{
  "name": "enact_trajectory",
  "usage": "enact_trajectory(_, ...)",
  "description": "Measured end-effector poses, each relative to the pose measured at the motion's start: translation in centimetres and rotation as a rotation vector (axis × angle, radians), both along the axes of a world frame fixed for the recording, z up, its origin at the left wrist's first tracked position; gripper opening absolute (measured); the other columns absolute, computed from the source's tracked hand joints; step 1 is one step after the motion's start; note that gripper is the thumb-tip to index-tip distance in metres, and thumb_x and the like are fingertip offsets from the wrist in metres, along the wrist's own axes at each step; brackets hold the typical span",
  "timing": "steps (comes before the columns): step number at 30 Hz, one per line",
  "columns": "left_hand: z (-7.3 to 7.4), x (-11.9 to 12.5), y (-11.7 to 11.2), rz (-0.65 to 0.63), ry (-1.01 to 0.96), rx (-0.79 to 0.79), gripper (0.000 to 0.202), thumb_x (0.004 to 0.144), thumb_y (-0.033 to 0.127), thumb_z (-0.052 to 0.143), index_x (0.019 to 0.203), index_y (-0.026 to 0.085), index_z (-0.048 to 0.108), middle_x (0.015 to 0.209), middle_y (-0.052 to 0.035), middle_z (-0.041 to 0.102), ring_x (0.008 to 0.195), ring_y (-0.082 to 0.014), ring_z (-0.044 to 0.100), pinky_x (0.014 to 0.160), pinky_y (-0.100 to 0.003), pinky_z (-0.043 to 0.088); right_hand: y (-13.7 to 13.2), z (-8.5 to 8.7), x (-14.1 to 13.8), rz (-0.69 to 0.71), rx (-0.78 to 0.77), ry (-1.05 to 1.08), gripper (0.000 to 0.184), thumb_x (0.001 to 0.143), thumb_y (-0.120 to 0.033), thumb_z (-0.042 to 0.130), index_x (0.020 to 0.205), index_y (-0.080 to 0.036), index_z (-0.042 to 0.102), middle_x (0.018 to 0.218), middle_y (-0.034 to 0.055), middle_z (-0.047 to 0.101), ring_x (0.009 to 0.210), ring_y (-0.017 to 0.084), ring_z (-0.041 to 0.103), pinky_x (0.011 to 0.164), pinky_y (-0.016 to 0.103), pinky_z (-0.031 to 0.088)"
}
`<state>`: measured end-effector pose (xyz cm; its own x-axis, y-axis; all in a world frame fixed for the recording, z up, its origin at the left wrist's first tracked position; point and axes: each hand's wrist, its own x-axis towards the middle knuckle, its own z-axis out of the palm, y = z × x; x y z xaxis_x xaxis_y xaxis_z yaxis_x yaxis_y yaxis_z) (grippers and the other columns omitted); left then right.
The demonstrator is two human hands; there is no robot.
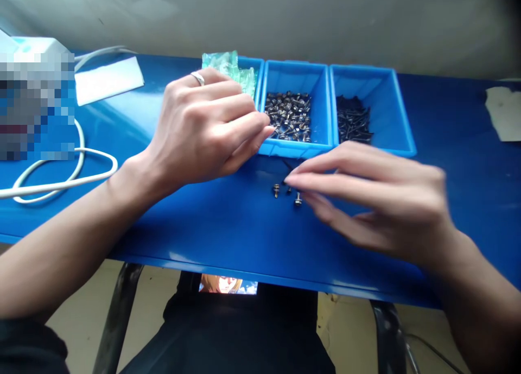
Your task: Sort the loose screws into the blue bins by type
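Observation:
My left hand (207,130), a ring on one finger, reaches toward the middle blue bin (321,108) of washer-head screws (290,117). Its fingertips are pinched together at the bin's front edge; what they hold is too small to name. My right hand (374,197) hovers low over the blue table (228,227), fingers stretched out and close together, tips beside three loose screws (287,192) lying on the table. A thin dark screw shows just behind those fingertips.
The right blue bin (401,119) holds dark screws (353,120). The left bin holds clear plastic bags (230,67). A white cable (61,173), a white card (108,80) and a blurred device (36,100) sit at the left. White paper (504,112) lies far right.

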<state>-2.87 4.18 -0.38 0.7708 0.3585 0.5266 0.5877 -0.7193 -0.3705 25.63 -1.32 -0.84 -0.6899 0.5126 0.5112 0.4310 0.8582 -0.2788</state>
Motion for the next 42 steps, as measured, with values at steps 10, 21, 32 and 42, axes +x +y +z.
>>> enact_trajectory(10, 0.0, 0.0, 0.0, 0.02, -0.015, -0.061, 0.031, 0.112, 0.035, 0.05, 0.1, 0.019, 0.074, 0.09, -0.0032, 0.075, 0.09, -0.0232, 0.078, 0.085, -0.047, 0.067, 0.1, -0.9, -0.2, 0.126, 0.11, -0.26, 0.023, 0.103, -0.006, 0.061, 0.121, -0.007, 0.075, 0.113, 0.0148, 0.074, 0.099, 0.022, 0.069, 0.08, 0.035, 0.06)
enact_trajectory(21, -0.7, -0.2, 0.3, -0.125, -0.111, 0.033, 0.012, 0.105, 0.025, 0.064, 0.108, 0.016, 0.071, 0.094, -0.0034, 0.077, 0.087, -0.024, 0.079, 0.079, -0.046, 0.069, 0.6, -1.2, 0.3, 0.03, 0.007, -0.079, 0.026, 0.098, -0.006, 0.072, 0.122, -0.012, 0.078, 0.114, 0.0125, 0.073, 0.1, 0.02, 0.071, 0.084, 0.034, 0.06)
enact_trajectory(32, -0.5, -0.1, 0.2, -0.111, -0.095, 0.027, 0.016, 0.106, 0.027, 0.062, 0.106, 0.015, 0.073, 0.094, -0.0036, 0.078, 0.087, -0.0236, 0.078, 0.08, -0.045, 0.068, 0.5, -1.2, 0.3, 0.039, 0.037, -0.097, 0.03, 0.1, -0.004, 0.066, 0.127, -0.013, 0.077, 0.124, 0.0151, 0.075, 0.111, 0.022, 0.074, 0.093, 0.034, 0.064)
enact_trajectory(42, -0.4, -0.1, 0.1, -0.069, -0.077, 0.025, 0.02, 0.109, 0.03, 0.059, 0.103, 0.017, 0.073, 0.094, -0.0026, 0.078, 0.088, -0.0228, 0.079, 0.082, -0.043, 0.067, 0.3, 0.6, 0.0, -0.103, -0.331, 0.313, 0.026, 0.093, -0.006, 0.078, 0.107, -0.026, 0.083, 0.116, 0.0048, 0.077, 0.107, 0.022, 0.077, 0.084, 0.036, 0.07)
